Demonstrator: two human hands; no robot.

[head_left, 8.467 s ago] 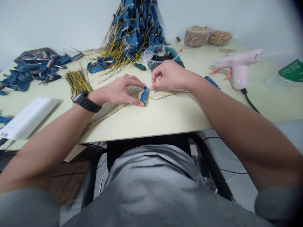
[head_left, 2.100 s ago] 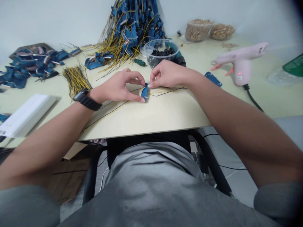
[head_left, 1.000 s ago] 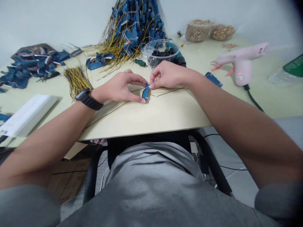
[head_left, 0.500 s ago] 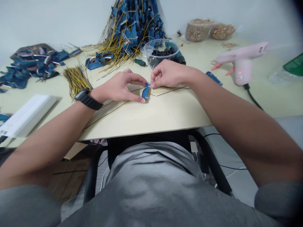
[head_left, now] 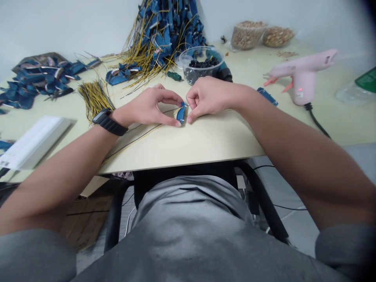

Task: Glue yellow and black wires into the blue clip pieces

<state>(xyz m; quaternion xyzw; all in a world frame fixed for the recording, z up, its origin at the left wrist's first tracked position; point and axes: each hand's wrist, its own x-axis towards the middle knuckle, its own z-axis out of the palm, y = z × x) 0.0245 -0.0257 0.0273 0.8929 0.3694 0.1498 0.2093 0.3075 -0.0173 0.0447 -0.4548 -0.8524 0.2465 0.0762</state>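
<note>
Between the thumb and fingertips of my left hand (head_left: pixel 152 105) is a small blue plastic part (head_left: pixel 181 113), held on edge just above the table. Silvery bits show at both of its ends. My right hand (head_left: pixel 210 98) is closed in a pinch just right of this part, at thin black and yellow wires that run out under the palm; the tips of these wires are hidden by the thumb. More black and yellow wires (head_left: pixel 138 138) stretch from the blue part leftward beneath my left hand and wrist.
Behind my hands stand a tub of small black pieces (head_left: pixel 202 71) and a large heap of wired blue parts (head_left: pixel 169 35). A wire bundle (head_left: pixel 95 100) and white box (head_left: pixel 37 141) lie left. A pink glue gun (head_left: pixel 304 76) and another blue part (head_left: pixel 267 96) are right.
My right hand has lowered slightly toward the table edge, and its thumb now covers the loose wire ends that showed before. My left hand stays on the blue part.
</note>
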